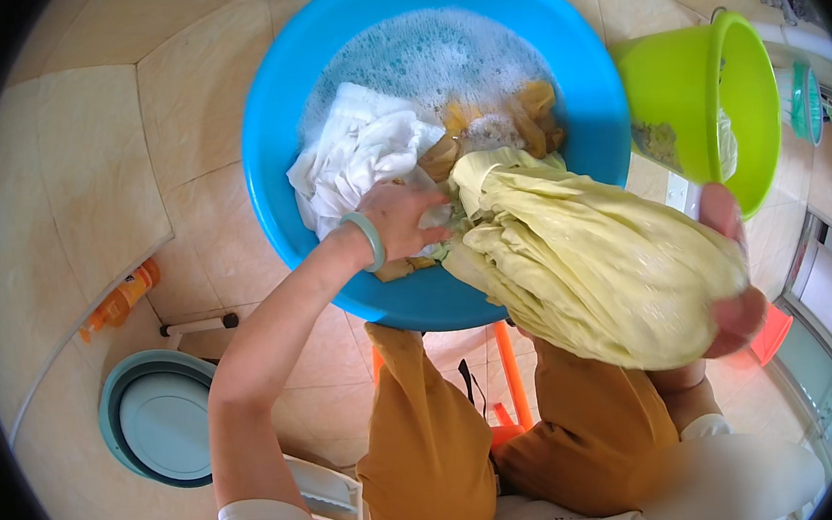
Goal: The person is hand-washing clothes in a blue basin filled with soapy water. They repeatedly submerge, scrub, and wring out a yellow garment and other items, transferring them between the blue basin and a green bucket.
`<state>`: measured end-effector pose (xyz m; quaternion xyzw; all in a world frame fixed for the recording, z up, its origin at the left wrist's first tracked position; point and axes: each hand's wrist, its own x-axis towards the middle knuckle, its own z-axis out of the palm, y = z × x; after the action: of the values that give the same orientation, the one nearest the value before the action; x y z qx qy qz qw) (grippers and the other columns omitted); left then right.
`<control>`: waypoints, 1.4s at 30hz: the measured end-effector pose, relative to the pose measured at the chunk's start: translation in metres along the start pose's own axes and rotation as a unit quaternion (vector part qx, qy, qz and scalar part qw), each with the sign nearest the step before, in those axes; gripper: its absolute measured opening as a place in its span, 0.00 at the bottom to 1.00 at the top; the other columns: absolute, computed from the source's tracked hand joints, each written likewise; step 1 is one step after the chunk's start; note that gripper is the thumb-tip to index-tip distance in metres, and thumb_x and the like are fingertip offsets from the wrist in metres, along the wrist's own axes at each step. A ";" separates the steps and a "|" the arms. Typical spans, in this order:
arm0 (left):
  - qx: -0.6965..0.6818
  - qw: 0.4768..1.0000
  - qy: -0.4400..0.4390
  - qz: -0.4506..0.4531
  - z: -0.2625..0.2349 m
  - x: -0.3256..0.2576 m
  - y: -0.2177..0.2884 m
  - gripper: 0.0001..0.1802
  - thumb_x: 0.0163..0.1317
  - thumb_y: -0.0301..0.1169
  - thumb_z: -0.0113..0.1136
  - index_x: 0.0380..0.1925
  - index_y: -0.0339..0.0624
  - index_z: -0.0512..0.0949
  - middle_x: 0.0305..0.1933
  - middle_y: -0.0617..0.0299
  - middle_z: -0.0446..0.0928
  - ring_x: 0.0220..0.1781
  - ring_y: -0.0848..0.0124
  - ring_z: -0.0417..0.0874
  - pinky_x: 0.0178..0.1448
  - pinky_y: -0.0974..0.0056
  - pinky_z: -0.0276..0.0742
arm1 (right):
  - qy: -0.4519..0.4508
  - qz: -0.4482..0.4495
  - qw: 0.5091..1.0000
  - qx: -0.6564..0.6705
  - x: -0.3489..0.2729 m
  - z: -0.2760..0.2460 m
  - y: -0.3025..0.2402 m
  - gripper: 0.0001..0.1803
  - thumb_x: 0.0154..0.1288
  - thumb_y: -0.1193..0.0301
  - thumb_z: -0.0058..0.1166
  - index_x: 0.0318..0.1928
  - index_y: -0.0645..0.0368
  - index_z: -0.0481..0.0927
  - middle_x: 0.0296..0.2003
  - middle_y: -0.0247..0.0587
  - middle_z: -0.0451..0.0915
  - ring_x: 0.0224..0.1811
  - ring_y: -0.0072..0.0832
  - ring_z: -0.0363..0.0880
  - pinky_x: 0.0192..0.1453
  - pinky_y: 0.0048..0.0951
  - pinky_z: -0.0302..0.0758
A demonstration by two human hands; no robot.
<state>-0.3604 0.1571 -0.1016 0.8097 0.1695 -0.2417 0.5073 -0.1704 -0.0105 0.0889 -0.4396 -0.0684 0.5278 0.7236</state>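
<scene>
My right hand (pixel 730 279) grips the far right end of a wet, pale yellow garment (pixel 601 255), lifted and stretched over the basin's near right rim. The garment's other end lies in the big blue basin (pixel 272 164). Inside the basin my left hand (pixel 398 220), with a pale green bangle (pixel 366 239) on its wrist, curls beside the white cloth (pixel 358 147). A small pale thing shows between its fingers, too unclear to name. Beyond the yellow garment, mustard-brown cloth (pixel 534 119) sits half under foamy water (pixel 419 54).
A lime-green bucket (pixel 752 116) stands right of the basin. At the left are a grey-green basin (pixel 116 420) and an orange bottle (pixel 126 297) near the wall. An orange stool leg (pixel 513 375) shows between my knees, under the blue basin.
</scene>
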 end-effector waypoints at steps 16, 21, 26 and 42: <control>-0.652 0.746 0.105 -0.091 -0.008 0.010 -0.010 0.29 0.60 0.20 0.47 0.64 0.36 0.64 0.57 0.56 0.75 0.57 0.68 0.78 0.60 0.64 0.75 | -0.411 0.078 0.796 -0.438 0.028 -0.024 0.132 0.13 0.59 0.66 0.62 0.35 0.57 0.70 0.22 0.41 0.71 0.23 0.40 0.73 0.29 0.35 0.69; -0.515 0.836 0.163 -0.096 0.002 0.005 -0.020 0.36 0.58 0.18 0.50 0.70 0.41 0.57 0.56 0.55 0.76 0.55 0.69 0.78 0.60 0.64 0.73 | -0.078 -0.057 0.877 -0.471 0.071 -0.073 0.138 0.12 0.61 0.63 0.61 0.39 0.57 0.79 0.28 0.41 0.78 0.28 0.35 0.78 0.34 0.33 0.75; -0.481 0.856 0.176 -0.073 0.000 0.005 -0.016 0.42 0.58 0.18 0.54 0.73 0.49 0.52 0.52 0.56 0.77 0.53 0.69 0.78 0.58 0.66 0.71 | -0.042 0.033 0.735 -0.676 0.105 -0.099 0.130 0.13 0.58 0.61 0.63 0.36 0.56 0.81 0.33 0.41 0.82 0.32 0.38 0.81 0.36 0.36 0.76; -0.628 0.743 0.155 -0.173 -0.006 -0.002 0.001 0.24 0.65 0.29 0.56 0.59 0.48 0.63 0.52 0.60 0.75 0.51 0.68 0.78 0.54 0.61 0.75 | -0.199 -0.024 0.878 -0.435 0.058 -0.047 0.145 0.07 0.59 0.73 0.59 0.34 0.60 0.75 0.29 0.44 0.77 0.30 0.37 0.77 0.36 0.32 0.74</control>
<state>-0.3608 0.1621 -0.0978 0.2907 0.4961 -0.0353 0.8174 -0.2203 0.0187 -0.0633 -0.5941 -0.4445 0.5036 0.4426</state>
